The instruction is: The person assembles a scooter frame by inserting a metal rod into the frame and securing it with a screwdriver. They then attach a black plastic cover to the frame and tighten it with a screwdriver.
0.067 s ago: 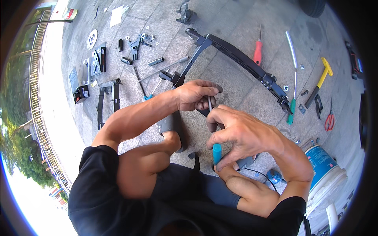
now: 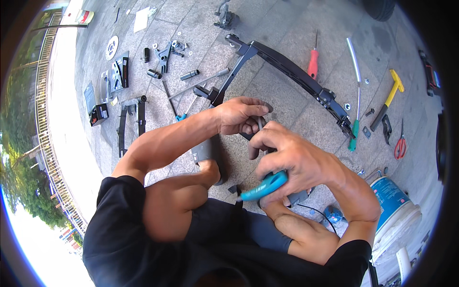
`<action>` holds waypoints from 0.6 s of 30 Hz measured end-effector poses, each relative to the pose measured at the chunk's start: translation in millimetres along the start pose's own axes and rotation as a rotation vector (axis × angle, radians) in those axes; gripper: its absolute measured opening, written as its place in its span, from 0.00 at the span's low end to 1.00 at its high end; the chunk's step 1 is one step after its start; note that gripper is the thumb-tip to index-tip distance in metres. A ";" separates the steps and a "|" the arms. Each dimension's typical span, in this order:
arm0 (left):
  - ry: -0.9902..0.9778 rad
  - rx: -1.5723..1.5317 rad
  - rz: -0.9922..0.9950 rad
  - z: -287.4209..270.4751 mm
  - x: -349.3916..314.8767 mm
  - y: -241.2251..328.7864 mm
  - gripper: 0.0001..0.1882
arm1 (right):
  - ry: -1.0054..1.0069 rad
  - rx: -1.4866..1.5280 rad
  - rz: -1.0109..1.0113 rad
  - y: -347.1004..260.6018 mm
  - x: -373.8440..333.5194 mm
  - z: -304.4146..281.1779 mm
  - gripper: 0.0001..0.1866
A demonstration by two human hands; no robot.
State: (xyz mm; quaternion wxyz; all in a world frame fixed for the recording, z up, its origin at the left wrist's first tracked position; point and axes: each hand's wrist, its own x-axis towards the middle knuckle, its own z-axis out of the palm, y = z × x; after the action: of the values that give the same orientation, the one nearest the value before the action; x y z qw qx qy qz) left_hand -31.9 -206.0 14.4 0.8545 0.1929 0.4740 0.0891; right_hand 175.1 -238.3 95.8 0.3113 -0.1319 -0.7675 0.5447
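My right hand is closed around a T-handle wrench with a teal grip. The grip sticks out below my fingers, slanting toward my lap, and the metal shaft runs up between the two hands. At the shaft's far end, the fingers of my left hand are curled in a pinch with dark, dirty tips. Whatever sits between them is mostly hidden by the fingers. Beyond both hands, a long black curved metal frame part lies on the paving, its near bracket partly behind my left hand.
A red-handled screwdriver, a green-handled one, a yellow hammer and red scissors lie at right. A blue-and-white bucket stands at lower right. Sockets, a black bracket and a disc lie at left.
The teal grip has swung round from end-on to crosswise as my right hand turns. The hands have drawn slightly closer together; my left hand has barely moved.
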 end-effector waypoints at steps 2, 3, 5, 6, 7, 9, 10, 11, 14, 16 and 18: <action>0.147 0.221 0.066 1.2 3.6 9.1 0.21 | 0.160 0.081 0.068 0.7 -1.9 -3.4 0.18; 0.240 0.373 0.151 -2.3 6.0 16.2 0.21 | 0.274 0.149 0.162 -0.4 -4.8 -6.0 0.17; 0.405 0.531 0.357 -17.2 14.0 35.6 0.20 | 0.544 0.351 0.311 2.7 -7.9 -9.6 0.14; 0.489 0.536 0.467 -28.7 18.9 47.5 0.19 | 0.605 0.357 0.417 9.0 -7.7 -12.5 0.14; 0.560 0.535 0.522 -41.7 22.3 57.1 0.18 | 0.677 0.397 0.481 19.1 -6.0 -16.4 0.15; 0.676 0.484 0.549 -67.7 29.3 71.0 0.17 | 0.751 0.485 0.670 41.4 -4.1 -19.2 0.15; 0.677 0.490 0.524 -79.9 31.9 75.6 0.17 | 0.747 0.526 0.792 55.1 -3.1 -19.2 0.15; 0.684 0.453 0.511 -89.6 36.3 78.1 0.18 | 0.731 0.584 0.845 69.7 -2.7 -17.5 0.15; 0.661 0.435 0.441 -106.5 50.8 78.7 0.25 | 1.031 0.766 0.951 120.0 8.9 3.7 0.16; 0.638 0.431 0.402 -108.6 57.5 74.9 0.28 | 1.231 0.959 0.975 152.2 17.8 16.3 0.16; 0.581 0.430 0.324 -106.5 64.4 71.9 0.36 | 1.416 1.167 0.958 182.3 25.6 30.4 0.15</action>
State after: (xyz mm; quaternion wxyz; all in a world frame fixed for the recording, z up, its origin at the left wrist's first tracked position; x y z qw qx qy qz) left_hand -85.3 -92.9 -56.5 0.5997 0.4065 0.6673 0.1725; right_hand 111.5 -179.6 -69.5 0.4576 -0.5421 0.1081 0.6964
